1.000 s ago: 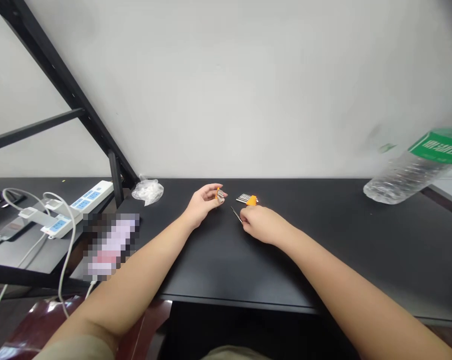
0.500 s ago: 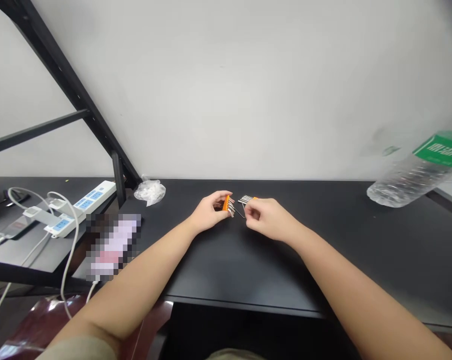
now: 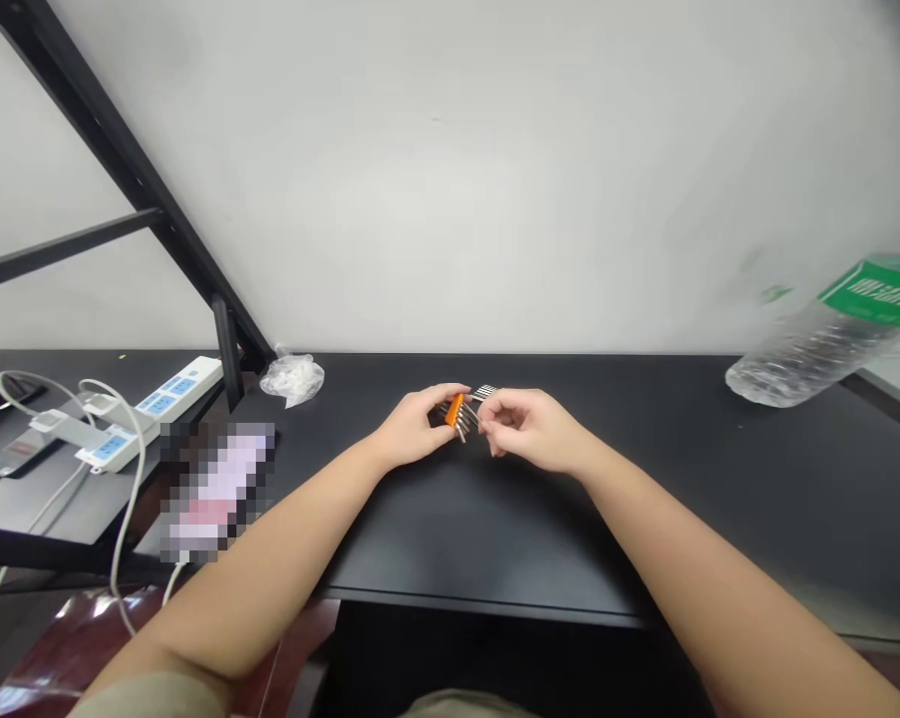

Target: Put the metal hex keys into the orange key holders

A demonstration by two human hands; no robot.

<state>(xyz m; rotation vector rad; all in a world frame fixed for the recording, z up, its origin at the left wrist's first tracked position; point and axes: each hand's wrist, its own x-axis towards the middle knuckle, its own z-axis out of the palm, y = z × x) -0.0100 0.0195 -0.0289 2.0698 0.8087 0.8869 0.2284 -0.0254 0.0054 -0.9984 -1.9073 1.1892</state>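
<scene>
Left hand (image 3: 409, 429), fingers pinching orange-clipped hex key set (image 3: 454, 410), holding it steady; right hand (image 3: 531, 431), fingers curled against its metal end, pinch unclear.

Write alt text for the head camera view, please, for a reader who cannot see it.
Over a black table, the left hand holds a small orange holder of metal hex keys, and the right hand is close against the keys. A white power strip lies left; a clear plastic bottle is right.
</scene>
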